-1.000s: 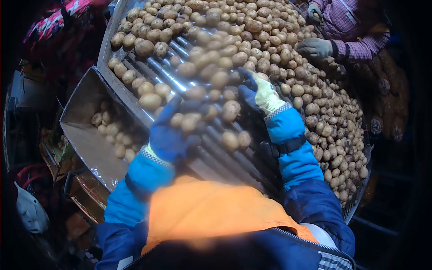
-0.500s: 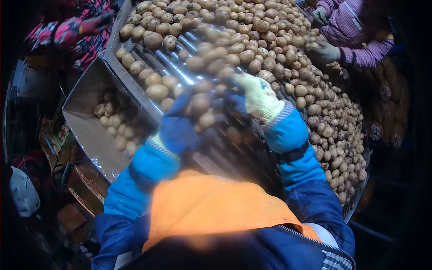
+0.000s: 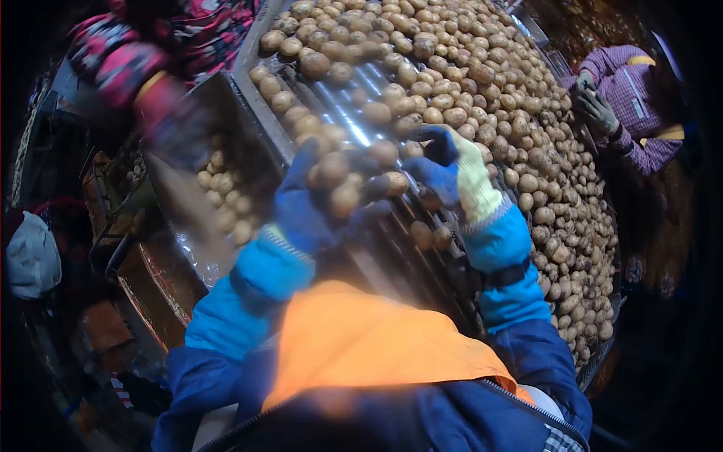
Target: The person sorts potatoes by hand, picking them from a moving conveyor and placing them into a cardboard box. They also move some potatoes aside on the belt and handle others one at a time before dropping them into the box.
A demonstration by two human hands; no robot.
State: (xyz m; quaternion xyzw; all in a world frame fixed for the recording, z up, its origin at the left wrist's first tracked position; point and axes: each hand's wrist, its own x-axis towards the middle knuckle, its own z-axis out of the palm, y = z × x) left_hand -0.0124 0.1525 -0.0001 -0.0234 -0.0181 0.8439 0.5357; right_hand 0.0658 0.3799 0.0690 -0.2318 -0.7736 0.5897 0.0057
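Observation:
My left hand (image 3: 312, 203), in a blue-palmed glove, is turned palm up and cupped around several potatoes (image 3: 345, 200), slightly blurred. To its right, my right hand (image 3: 456, 169) wears a glove with a blue palm and pale yellow back. Its thumb and curved fingers stand apart, with no potato visible gripped between them. A potato (image 3: 397, 183) is just left of its thumb. Beneath both hands runs a sloping rack of dark metal bars (image 3: 369, 113), with loose potatoes (image 3: 422, 235) on it.
A large heap of potatoes (image 3: 520, 128) covers the far and right side. At left stands a lined box (image 3: 260, 113) holding potatoes (image 3: 226, 184). A co-worker's blurred arm (image 3: 162, 105) reaches over that box. Another co-worker's gloved hands (image 3: 597, 109) are at the far right.
The view has shifted, so the rack sits further right. The left co-worker's arm has swung down over the box. The right co-worker's hands have drawn back from the heap and come together.

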